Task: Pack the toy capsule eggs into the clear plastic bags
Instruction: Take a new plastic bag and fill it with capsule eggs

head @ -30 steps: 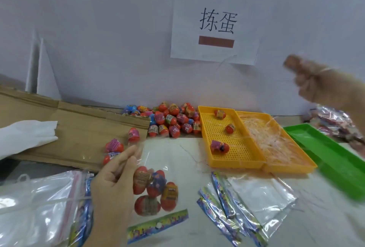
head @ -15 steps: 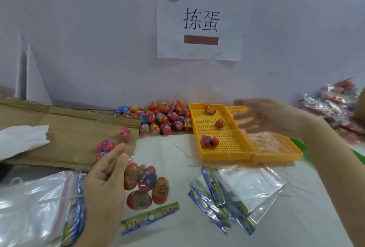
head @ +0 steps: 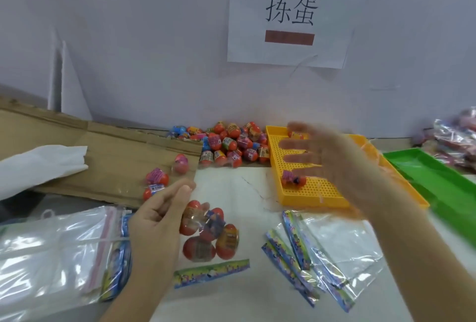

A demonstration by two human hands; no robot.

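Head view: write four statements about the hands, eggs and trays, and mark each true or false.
1. The left hand holds a clear bag with eggs inside. True.
2. The right hand rests on the green tray. False: it is over the yellow tray, fingers spread.
3. The yellow tray holds no eggs. False: a pink-wrapped egg lies in it.
4. A pile of loose eggs lies by the wall, left of the yellow tray. True.
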